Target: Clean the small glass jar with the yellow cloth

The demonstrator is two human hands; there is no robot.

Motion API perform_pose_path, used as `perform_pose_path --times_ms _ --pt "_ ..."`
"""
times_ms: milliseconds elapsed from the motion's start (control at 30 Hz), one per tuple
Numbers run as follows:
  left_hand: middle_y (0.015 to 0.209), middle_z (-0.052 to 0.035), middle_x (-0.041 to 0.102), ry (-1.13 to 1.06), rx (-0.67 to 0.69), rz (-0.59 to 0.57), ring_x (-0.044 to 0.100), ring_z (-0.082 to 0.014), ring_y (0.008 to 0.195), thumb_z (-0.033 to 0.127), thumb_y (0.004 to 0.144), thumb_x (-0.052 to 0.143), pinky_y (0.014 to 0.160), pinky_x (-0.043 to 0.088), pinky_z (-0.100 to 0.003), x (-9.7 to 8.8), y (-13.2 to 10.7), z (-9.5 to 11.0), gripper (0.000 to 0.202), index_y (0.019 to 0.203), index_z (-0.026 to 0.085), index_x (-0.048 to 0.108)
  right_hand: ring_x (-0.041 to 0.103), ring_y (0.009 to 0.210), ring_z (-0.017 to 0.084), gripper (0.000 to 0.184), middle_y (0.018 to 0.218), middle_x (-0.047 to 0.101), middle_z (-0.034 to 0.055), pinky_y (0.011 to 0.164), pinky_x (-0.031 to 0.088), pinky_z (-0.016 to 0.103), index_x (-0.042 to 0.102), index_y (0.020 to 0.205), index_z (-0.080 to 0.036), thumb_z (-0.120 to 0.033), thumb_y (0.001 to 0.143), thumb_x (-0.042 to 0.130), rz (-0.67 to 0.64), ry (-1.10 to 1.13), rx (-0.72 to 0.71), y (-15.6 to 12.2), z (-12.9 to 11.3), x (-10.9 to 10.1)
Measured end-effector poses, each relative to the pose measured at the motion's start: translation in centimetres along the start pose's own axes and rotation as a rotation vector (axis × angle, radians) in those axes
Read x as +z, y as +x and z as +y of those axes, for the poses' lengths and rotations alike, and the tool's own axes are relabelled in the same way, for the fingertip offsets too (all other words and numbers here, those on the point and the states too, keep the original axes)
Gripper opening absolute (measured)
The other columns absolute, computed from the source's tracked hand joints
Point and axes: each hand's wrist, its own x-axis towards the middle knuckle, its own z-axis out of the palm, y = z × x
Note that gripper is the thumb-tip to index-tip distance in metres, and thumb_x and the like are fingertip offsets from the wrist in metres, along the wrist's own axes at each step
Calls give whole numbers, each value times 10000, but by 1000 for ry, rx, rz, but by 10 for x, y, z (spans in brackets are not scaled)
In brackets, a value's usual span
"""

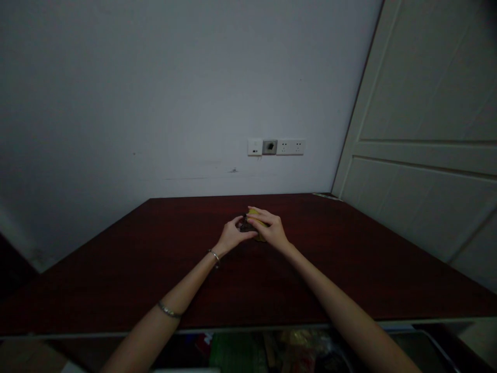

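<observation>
Both arms reach out over a dark red wooden tabletop (pixel 163 259), and the hands meet near its middle. My left hand (pixel 232 235) curls around a small dark, shiny object (pixel 245 226) whose kind I cannot make out. A yellow cloth-like piece (pixel 254 212) is pinched in the fingers of my right hand (pixel 271 228), against the right side of the dark object. A bit of yellow also shows below the right fingers. The fingers cover much of both things. Two bracelets sit on the left arm, one at the wrist and one on the forearm.
A pale wall (pixel 194 103) rises behind the table, with a row of power sockets (pixel 290 147). On the right stands a white panelled door (pixel 419 129). Below the table's front edge, an open space holds a green item (pixel 236 352) and several other things, dimly lit.
</observation>
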Motion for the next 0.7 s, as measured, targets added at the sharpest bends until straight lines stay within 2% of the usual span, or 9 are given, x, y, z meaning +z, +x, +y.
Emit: perform_pose_path --times_ms 133,200,333,400,600,700 --pt "782 -41 654 -36 -24 13 581 -144 694 221 520 755 665 467 -256 -1 1 -1 539 1020 103 591 531 1115 198 234 1191 587 6 1017 333 430 657 996 -318 -248 783 590 -164 -72 -151 0 -2 -3" --pt "757 -31 640 -31 -24 12 568 -133 670 230 525 757 633 464 -241 -2 1 -1 527 1010 105 592 532 1115 201 222 1179 596 4 1014 337 426 663 982 -316 -256 779 594 -163 -38 -115 1 -1 -3" --pt "775 -30 608 -23 -18 17 544 -121 663 304 524 774 565 458 -215 0 1 -2 543 996 113 586 565 1074 220 208 1119 634 32 956 413 397 683 952 -274 -302 759 611 -9 156 121 4 3 -4" --pt "794 -36 595 -49 -47 30 544 -120 668 326 512 785 531 463 -207 1 1 -2 579 1007 114 570 571 1066 226 218 1118 634 42 943 426 392 685 951 -262 -315 750 617 14 218 184 5 4 -5" --pt "837 -61 586 -225 -172 -33 565 -121 648 344 547 770 454 498 -208 1 -2 7 558 999 105 547 553 1086 224 164 1140 620 15 1014 321 458 696 883 -312 -282 730 647 -131 163 33 5 1 -8" --pt "805 -48 585 -259 -207 -49 556 -95 560 340 553 768 436 508 -221 2 -4 12 530 968 99 543 551 1087 231 162 1143 619 19 998 342 460 699 876 -306 -304 721 651 -113 201 85 6 1 -7"
